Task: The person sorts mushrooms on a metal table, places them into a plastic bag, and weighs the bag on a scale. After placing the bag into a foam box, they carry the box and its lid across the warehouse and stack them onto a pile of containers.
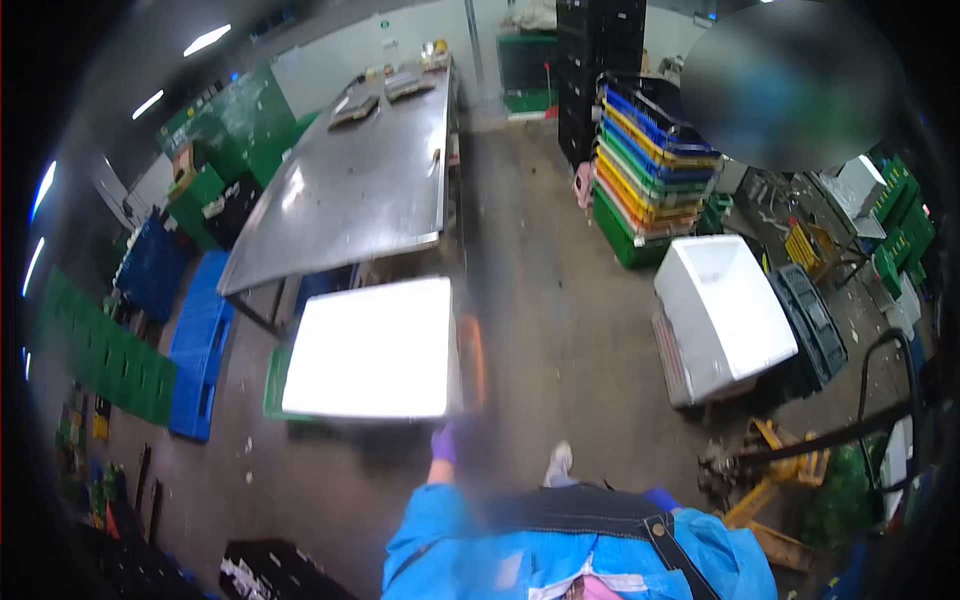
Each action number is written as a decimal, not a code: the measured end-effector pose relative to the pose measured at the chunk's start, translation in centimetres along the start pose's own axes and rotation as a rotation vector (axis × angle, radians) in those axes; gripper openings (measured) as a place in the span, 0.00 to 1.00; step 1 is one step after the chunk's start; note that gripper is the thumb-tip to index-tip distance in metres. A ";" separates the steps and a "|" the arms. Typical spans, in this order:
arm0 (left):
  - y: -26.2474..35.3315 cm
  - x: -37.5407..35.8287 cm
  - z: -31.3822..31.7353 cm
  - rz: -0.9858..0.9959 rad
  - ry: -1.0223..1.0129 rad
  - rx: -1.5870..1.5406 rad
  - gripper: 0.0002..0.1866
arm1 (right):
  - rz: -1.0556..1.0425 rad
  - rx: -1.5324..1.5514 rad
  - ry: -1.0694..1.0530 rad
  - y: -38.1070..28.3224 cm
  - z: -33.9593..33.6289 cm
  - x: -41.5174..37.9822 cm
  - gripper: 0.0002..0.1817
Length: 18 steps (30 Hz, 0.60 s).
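My left hand (443, 443), in a purple glove, reaches forward with its fingertips right at the near right corner of a bright white box (370, 350). Overexposure washes out the top of that box, and green plastic (275, 385) shows along its left side. The fingers are too small and blurred to tell whether they grip the corner. Low at my right side, by the dark apron (580, 510), only a bit of my right hand (660, 498) in its purple glove shows; its fingers are hidden.
A long steel table (345, 180) stands ahead on the left, with blue pallets (205, 340) beside it. Stacked coloured crates (655, 170) rise ahead on the right. Nearer stand a white polystyrene box (725, 310) and a yellow pallet truck (770, 480). Concrete floor (530, 300) runs between.
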<state>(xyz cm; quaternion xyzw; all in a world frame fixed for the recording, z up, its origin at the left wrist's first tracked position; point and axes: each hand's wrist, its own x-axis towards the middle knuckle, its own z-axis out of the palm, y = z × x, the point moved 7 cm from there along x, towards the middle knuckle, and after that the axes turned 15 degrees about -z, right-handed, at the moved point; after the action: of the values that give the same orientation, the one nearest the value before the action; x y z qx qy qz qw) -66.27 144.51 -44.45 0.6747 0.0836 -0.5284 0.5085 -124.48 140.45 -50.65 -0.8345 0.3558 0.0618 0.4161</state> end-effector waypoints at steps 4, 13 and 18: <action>4.8 -2.1 0.6 -0.159 0.295 -0.278 0.33 | 0.431 0.203 0.126 3.0 -10.5 4.6 0.18; -1.0 15.6 -3.8 -0.318 0.179 -0.707 0.35 | 0.178 0.017 0.181 -6.3 -31.6 28.1 0.23; 0.2 10.9 -5.9 -0.190 0.672 -0.649 0.34 | 0.082 -0.038 -0.142 -10.6 -34.2 38.8 0.24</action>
<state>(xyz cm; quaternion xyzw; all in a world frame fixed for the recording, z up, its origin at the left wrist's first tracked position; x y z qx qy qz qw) -57.76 144.40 -53.46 0.6040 0.4654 -0.2718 0.5872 -95.62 98.39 -37.15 -0.8205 0.3581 0.1446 0.4215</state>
